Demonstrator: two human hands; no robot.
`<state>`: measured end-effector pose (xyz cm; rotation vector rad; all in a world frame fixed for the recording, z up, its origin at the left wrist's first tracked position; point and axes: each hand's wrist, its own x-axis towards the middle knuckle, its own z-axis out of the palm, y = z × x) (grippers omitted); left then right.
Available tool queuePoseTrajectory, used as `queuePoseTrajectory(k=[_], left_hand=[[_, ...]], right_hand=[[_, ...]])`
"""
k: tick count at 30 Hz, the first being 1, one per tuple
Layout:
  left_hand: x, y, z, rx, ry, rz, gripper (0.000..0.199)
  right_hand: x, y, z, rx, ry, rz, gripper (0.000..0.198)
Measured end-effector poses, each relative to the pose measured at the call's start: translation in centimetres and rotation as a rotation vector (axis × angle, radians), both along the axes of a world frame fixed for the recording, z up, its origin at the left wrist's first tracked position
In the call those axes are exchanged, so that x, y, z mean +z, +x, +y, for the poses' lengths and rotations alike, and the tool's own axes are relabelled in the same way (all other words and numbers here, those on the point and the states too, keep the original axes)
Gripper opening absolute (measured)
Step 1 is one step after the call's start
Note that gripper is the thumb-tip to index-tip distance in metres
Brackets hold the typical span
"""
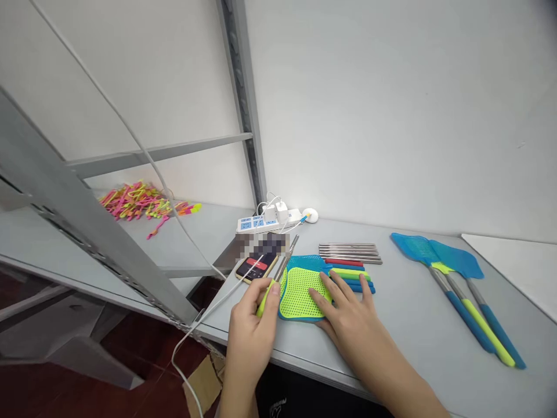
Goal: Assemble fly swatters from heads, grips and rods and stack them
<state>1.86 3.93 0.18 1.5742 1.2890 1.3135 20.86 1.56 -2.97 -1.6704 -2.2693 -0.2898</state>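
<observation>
My left hand (256, 313) is closed around the yellow-green grip of a metal telescopic rod (287, 258), which points up and away from me. Fingers spread, my right hand (348, 307) rests over the right edge of a yellow-green fly swatter head (302, 290). Blue swatter heads (304, 263) show from under it. Beyond my right fingertips lie several coloured handle grips (352, 273) in red, green and blue, partly covered by the hand. Behind them is a row of bare metal rods (350, 252).
Assembled fly swatters (474, 307) lie at the right. A phone (261, 264) and a power strip (272, 222) with chargers are at the back left. A white cable (174, 203) crosses the grey shelf frame (87, 215). Small pink and yellow pieces (139, 200) are heaped far left.
</observation>
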Motion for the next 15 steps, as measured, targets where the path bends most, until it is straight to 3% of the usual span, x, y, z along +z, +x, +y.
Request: queuePoseTrajectory(k=[3,8,12,15], left_hand=[[-0.7,0.3,0.7,0.002,-0.021,0.011,0.029],[-1.3,1.7,0.7,-0.113,-0.020,0.004,0.028],[-1.9,2.5,0.6,-0.143,-0.024,-0.006,0.027],[-2.2,2.6,0.8,-0.049,-0.021,-0.096,0.028]], right_hand=[[-0.1,1.1,-0.7,-0.019,0.168,0.083,0.036],[0.8,3.3,-1.5,-0.150,0.400,0.333,0.024],[1.3,3.7,-1.5,-0.104,0.460,0.407,0.017],[1.9,2.7,-0.6,-0.027,0.481,0.401,0.023]])
